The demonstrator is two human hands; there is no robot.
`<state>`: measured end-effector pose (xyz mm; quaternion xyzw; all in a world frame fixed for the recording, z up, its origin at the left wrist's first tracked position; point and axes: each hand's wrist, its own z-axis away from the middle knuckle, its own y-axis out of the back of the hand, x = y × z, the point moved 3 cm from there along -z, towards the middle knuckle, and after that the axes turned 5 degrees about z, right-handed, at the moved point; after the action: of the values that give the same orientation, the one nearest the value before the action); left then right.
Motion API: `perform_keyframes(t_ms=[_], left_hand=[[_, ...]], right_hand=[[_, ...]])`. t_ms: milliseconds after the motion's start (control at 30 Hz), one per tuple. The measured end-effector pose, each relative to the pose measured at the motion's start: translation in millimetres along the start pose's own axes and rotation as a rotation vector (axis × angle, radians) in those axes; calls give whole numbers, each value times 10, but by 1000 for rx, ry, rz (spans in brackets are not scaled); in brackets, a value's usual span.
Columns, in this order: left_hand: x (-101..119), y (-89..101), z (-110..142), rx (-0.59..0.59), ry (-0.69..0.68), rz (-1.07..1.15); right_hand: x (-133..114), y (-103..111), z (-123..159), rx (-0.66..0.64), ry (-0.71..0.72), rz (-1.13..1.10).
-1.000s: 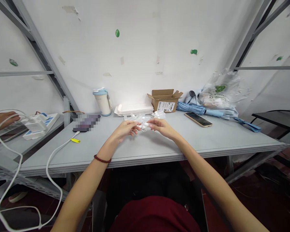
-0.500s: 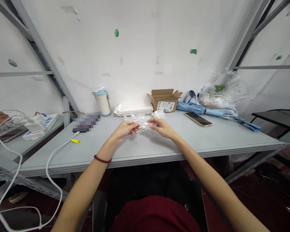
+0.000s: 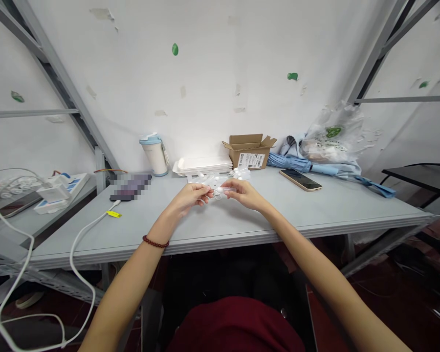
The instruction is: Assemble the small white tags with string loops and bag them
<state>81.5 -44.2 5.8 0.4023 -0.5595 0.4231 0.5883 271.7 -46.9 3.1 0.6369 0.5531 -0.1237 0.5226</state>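
Note:
Above the grey table (image 3: 220, 222), both hands meet near the middle. My right hand (image 3: 244, 194) pinches a small clear tube with a white end (image 3: 223, 189), pointed toward the left hand. The fingers of my left hand (image 3: 192, 196) are pressed together close to the tube's white end, on something too small to make out. A thin white loop (image 3: 217, 196) hangs between the hands. Just behind them lie several clear and white plastic pieces (image 3: 209, 179), partly covered by the fingers.
Along the wall stand a tumbler (image 3: 154, 155), a stack of white envelopes (image 3: 204, 165) and an open cardboard box (image 3: 250, 152). To the right lie a phone (image 3: 300, 179), a blue umbrella (image 3: 289, 162) and a plastic bag (image 3: 333, 139). A white cable (image 3: 82, 239) runs along the left.
My right fingers have shifted slightly on the clear tube. The left hand stays almost in place. At the far left, another person's hand has mostly drawn out of view.

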Motion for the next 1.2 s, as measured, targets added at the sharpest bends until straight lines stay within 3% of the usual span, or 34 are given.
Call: perform_keyframes(t_ms=[667, 933, 1200], left_hand=[[-6, -1, -5, 17, 5, 8], [-11, 9, -22, 18, -45, -77], [9, -13, -3, -12, -86, -195]], right_hand=[[36, -10, -14, 2, 16, 51], [99, -38, -23, 7, -7, 71], [5, -81, -2, 20, 48, 189]])
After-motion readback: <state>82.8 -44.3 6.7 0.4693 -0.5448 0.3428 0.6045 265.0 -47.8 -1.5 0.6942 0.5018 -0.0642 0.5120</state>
